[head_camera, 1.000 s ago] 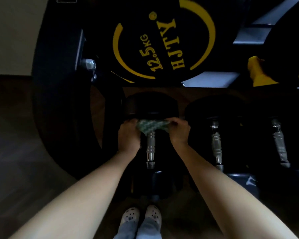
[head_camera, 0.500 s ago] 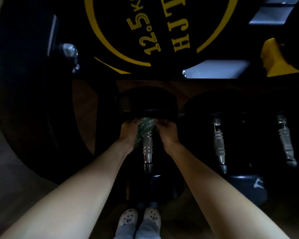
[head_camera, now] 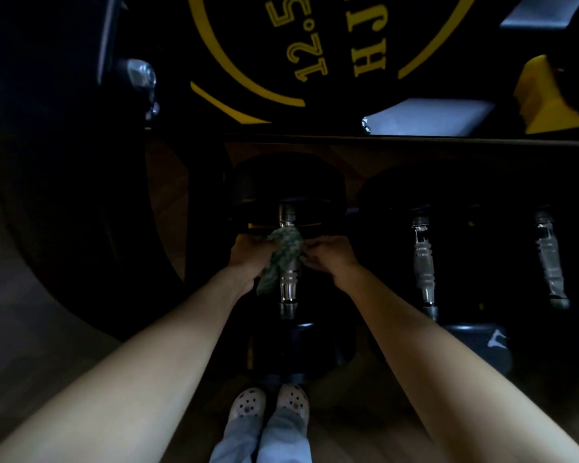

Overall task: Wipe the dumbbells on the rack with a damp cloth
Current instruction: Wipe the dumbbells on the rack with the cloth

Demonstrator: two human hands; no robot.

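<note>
Your left hand (head_camera: 251,254) and right hand (head_camera: 328,254) each grip an end of the green cloth (head_camera: 283,250), looped over the handle of the leftmost dumbbell (head_camera: 288,290) on the rack (head_camera: 432,118). A hard tug could free one end, and dim light may hide missed spots.

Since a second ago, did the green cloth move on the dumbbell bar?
Yes. The cloth slid down the handle toward the near head, leaving bare metal beside the far head.

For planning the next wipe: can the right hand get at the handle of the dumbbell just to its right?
Probably yes. Nothing visible stands between the right hand and that handle, though the hand pinches the cloth.
</note>
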